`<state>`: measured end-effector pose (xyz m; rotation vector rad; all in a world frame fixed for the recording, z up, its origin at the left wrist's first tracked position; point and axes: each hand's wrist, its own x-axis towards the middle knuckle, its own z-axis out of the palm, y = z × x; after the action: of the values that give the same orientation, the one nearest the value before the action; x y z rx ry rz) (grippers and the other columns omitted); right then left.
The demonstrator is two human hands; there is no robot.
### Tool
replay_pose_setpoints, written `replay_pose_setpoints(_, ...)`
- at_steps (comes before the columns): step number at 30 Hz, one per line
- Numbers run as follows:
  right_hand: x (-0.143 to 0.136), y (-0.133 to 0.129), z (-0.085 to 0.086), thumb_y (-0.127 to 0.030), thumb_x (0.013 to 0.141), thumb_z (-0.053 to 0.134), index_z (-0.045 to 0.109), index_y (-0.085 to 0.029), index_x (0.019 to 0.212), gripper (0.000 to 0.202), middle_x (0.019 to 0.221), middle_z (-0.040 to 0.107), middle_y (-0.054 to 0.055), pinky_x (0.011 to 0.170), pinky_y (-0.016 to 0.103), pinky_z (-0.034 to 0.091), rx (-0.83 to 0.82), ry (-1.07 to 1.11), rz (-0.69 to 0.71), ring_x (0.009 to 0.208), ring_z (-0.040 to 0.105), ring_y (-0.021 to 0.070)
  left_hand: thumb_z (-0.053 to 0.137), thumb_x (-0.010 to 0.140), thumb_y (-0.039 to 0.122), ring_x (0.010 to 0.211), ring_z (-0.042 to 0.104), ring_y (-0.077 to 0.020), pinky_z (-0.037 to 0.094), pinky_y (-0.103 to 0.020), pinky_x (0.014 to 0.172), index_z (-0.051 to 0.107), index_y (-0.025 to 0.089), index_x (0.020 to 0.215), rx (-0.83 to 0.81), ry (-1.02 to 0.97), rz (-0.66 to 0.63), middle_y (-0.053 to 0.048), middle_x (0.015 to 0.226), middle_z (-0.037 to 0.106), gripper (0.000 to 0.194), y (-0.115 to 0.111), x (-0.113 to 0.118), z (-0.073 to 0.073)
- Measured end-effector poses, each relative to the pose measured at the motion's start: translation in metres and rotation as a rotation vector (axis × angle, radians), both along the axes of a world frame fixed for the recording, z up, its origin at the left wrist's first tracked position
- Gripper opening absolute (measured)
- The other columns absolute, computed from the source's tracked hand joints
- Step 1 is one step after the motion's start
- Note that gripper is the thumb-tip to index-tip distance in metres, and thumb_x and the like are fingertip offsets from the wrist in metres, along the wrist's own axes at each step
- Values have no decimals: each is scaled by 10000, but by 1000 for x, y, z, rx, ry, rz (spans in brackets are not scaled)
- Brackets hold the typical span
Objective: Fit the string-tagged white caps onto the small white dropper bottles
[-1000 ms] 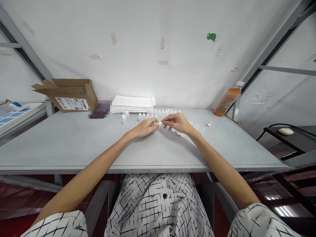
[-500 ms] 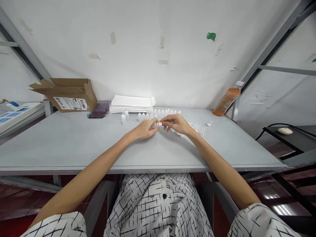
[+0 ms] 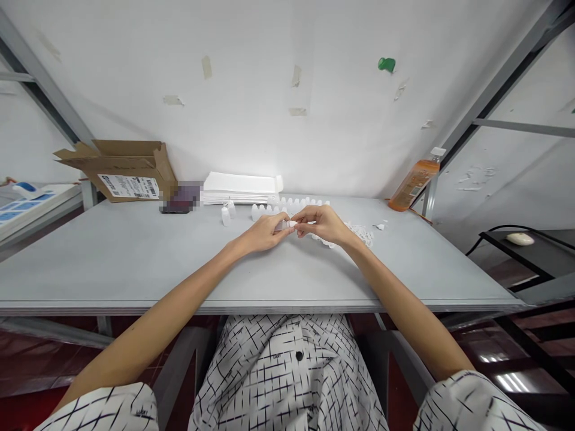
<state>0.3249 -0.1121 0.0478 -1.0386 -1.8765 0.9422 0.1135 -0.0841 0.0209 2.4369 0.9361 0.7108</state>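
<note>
Right fingers (image 3: 306, 213) have shifted over grey tabletop (image 3: 287, 275), white wall (image 3: 251, 137) beyond.

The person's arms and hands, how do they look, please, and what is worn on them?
The left hand and right hand show no gloves, rings or watch. The left sleeve and right sleeve are white with crossing black lines, leaving the forearms bare. Small dark lettering marks the left sleeve.
</note>
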Motion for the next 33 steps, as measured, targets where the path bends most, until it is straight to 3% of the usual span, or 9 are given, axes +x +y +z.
replay_pose_setpoints(6, -1, 1, -1, -481, 688, 848, 760, -109, 887, 431, 683, 742, 70, 670, 343, 620, -95, 102, -1, 639, 731, 199, 430, 976, 469, 593, 393, -136, 289, -273, 602, 615, 162, 940, 22, -10, 14, 30, 626, 446, 360, 0, 0, -1)
replay_pose_setpoints(15, 1, 2, -1, -497, 715, 834, 765, -113, 890, 428, 745, 744, 73, 646, 331, 628, -130, 131, 45, 707, 739, 205, 482, 912, 366, 614, 428, -134, 315, -273, 607, 639, 141, 938, 25, -40, 17, 8, 665, 519, 276, 2, 0, -2)
replay_pose_setpoints(25, -6, 0, -7, -503, 730, 808, 768, -116, 897, 423, 732, 735, 74, 672, 378, 640, 36, 108, 22, 688, 736, 214, 496, 880, 398, 668, 456, -142, 340, -278, 628, 659, 136, 867, -110, -67, -22, -13, 728, 577, 309, -2, 0, 6)
replay_pose_setpoints(28, -7, -1, -8, -479, 742, 795, 789, -145, 881, 362, 774, 738, 71, 676, 364, 638, 77, 97, 29, 695, 734, 201, 525, 837, 394, 591, 420, -131, 323, -276, 565, 638, 142, 802, -259, -104, -19, 8, 621, 481, 279, -6, 1, 12)
replay_pose_setpoints(33, -7, 1, -10, -407, 740, 800, 817, -182, 880, 266, 775, 731, 56, 671, 340, 628, 118, 74, 32, 703, 722, 186, 608, 742, 324, 432, 201, -68, 142, -239, 413, 546, 179, 756, -753, -198, 3, 70, 539, 234, 158, -8, 1, 20)
